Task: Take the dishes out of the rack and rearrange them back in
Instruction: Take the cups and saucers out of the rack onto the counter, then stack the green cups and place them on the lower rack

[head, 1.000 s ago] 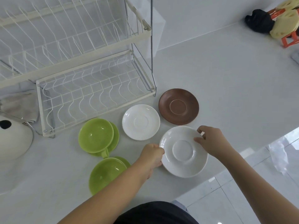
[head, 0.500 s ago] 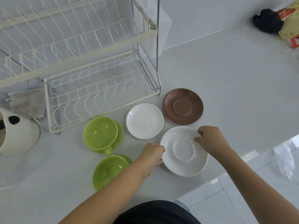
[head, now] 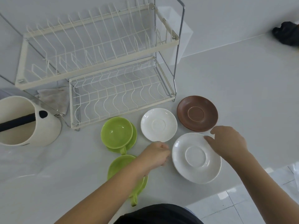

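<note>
Rack emptied, dishes spread out on the counter in front of it.

Two wire tiers are seen, nothing slotted in either. A cream jug is parked to the rack's left, with a crumpled cloth behind it. Nearest the counter edge, the big saucer is touched at its far right rim by the right hand, fingers loose, not really clamped. The left hand is blurred just beside its left rim, so the grip can't be told. Further back sit a brown saucer and a small white saucer. Two green cups are set on green saucers at left, the nearer one half hidden by the left arm.
</note>
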